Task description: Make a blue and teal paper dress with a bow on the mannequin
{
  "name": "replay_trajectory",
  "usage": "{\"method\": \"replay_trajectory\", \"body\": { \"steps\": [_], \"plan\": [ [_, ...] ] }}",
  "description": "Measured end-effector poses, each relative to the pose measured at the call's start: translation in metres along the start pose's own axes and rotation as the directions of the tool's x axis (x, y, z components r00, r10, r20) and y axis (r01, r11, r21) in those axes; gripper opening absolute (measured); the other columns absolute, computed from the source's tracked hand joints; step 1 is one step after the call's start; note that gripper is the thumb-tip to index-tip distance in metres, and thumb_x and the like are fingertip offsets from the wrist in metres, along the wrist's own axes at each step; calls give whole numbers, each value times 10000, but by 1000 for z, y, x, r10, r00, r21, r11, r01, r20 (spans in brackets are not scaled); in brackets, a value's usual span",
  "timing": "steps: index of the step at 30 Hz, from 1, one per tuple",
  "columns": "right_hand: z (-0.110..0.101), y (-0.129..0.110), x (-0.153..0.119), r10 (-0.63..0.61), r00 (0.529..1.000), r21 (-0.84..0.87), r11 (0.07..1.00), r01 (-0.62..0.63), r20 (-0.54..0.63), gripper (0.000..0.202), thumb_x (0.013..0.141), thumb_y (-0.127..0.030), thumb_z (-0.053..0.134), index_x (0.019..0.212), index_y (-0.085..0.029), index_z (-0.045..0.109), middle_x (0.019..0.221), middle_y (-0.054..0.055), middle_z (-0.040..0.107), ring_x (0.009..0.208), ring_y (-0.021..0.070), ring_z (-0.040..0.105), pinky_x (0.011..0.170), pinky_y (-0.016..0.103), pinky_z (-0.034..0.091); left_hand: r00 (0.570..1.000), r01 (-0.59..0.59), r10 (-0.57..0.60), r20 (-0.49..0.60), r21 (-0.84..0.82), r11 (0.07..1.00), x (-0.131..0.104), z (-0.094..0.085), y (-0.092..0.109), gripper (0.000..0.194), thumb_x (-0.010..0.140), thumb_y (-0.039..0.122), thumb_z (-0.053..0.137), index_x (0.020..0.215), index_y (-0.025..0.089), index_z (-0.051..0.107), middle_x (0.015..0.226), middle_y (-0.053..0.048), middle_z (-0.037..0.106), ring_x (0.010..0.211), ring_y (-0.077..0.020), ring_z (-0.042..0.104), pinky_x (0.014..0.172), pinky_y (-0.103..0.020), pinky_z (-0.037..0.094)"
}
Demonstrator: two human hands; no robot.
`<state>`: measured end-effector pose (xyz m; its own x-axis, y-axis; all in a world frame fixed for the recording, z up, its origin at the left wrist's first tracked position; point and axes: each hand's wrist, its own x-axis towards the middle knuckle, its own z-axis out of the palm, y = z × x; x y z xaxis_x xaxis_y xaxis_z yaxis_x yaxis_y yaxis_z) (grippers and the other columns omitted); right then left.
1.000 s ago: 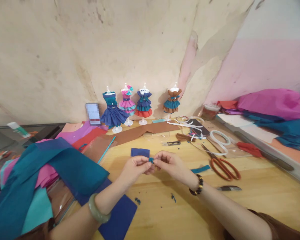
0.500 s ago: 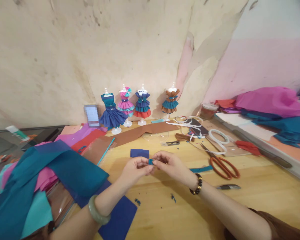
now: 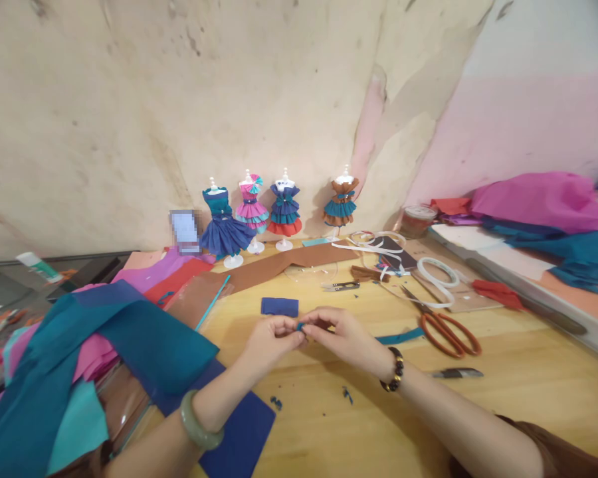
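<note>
Head view: we've got a stained wall (image 3: 229, 86) at the back, wooden tabletop (image 3: 379, 431) below. On the left, we see a big teal sheet (image 3: 164, 345) draped over a pile, navy sheet (image 3: 246, 425) partly under it; fabric or paper, we can't tell. Brown strip (image 3: 279, 262) lies toward the wall, near 4 dressed mini mannequins (image 3: 285, 207): 3 close together, 1 apart to the right. Orange-handled scissors (image 3: 448, 332) lie right of our right hand (image 3: 346, 335), which meets our left hand (image 3: 272, 338) mid-table. Pale green bangle (image 3: 198, 423) on our left arm. Folded navy piece (image 3: 279, 307) sits just beyond the left hand. Teal strip (image 3: 401, 336) lies between right wrist and scissors. Black-and-gold bead bracelet (image 3: 393, 370) on our right wrist. Utility knife (image 3: 458, 373) below the scissors, thread snips (image 3: 340, 287) beyond the right hand. Smallest: teal piece (image 3: 300, 326), held between both hands, fingers curled in and tips pinching it; mostly hidden, so we can't tell its exact shape.
</note>
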<state>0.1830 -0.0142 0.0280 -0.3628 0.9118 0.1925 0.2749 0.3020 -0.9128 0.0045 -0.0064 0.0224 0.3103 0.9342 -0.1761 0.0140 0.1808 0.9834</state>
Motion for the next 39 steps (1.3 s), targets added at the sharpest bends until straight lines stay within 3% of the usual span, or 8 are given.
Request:
{"method": "replay_trajectory", "body": {
  "steps": [6,13,19,24,31,39],
  "plan": [
    [0,2,-2,0,1000,-42,999,-1,-5,167,884,-305,586,815,-183,676,775,29,689,726,162,598,689,282,453,1000,-8,7,12,15,1000,-1,0,-1,252,538,329,807,662,168,659,608,12,677,602,-131,608,671,-269,474],
    [0,4,1,74,996,61,995,-76,44,238,895,-376,548,787,-180,631,723,21,629,680,153,547,654,279,431,1000,9,-10,19,37,999,0,-1,-4,261,541,345,803,644,171,639,607,13,683,613,-134,625,700,-271,488],
    [0,8,5,108,992,121,986,-115,67,262,876,-403,539,911,-172,657,836,53,675,758,175,585,740,312,462,999,1,-4,35,96,995,4,-5,-7,214,612,345,772,653,172,653,670,-24,727,696,-175,677,776,-304,509],
    [3,12,4,112,991,121,985,-120,67,206,843,-375,579,753,-190,593,703,5,612,655,145,535,669,283,443,1000,19,-21,16,131,991,4,-4,-7,152,636,305,732,658,175,655,696,-28,737,719,-181,686,791,-304,510],
    [3,17,6,128,990,117,984,-135,64,224,841,-385,586,729,-191,575,664,-19,559,628,129,485,645,269,408,999,11,-17,28,198,980,4,-4,-9,127,687,300,673,685,177,645,726,-40,747,745,-193,692,792,-310,508],
    [0,27,10,141,980,211,963,-169,143,411,824,-584,586,753,-180,591,664,-14,580,617,123,507,646,271,424,998,11,-26,64,220,975,8,-8,-10,130,711,315,657,697,186,650,739,-36,762,787,-204,705,840,-325,510]
  ]
}}
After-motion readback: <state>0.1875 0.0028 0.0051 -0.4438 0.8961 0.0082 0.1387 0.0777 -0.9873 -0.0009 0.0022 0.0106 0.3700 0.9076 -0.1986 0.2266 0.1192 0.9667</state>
